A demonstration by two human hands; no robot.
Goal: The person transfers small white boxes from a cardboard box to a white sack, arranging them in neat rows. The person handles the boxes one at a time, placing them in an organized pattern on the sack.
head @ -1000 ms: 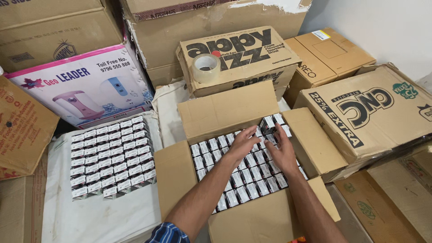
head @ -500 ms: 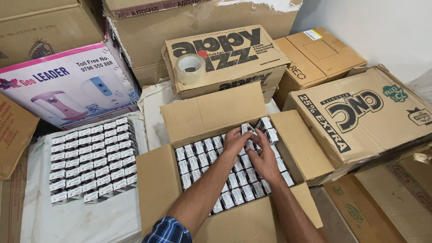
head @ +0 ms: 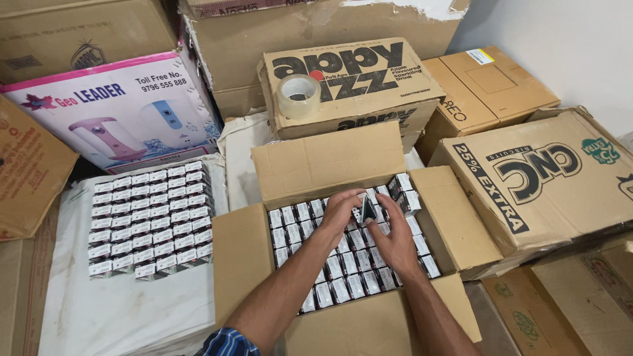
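Small carton [head: 368,208] pinched between left hand [head: 339,209], right hand [head: 395,238], over open box [head: 241,257].

Two hands, the left hand [head: 343,209] and right hand [head: 395,240], meet over one open carton [head: 254,254] of small boxes [head: 343,270], too many to count. Left of the left hand lies one block of small boxes [head: 151,221], eight across. Beyond the hands sits one tape roll [head: 298,96].

Small white-and-black packets [head: 349,257] fill the open brown carton [head: 257,264]; a matching block [head: 150,221] lies left, seemingly shrink-wrapped.
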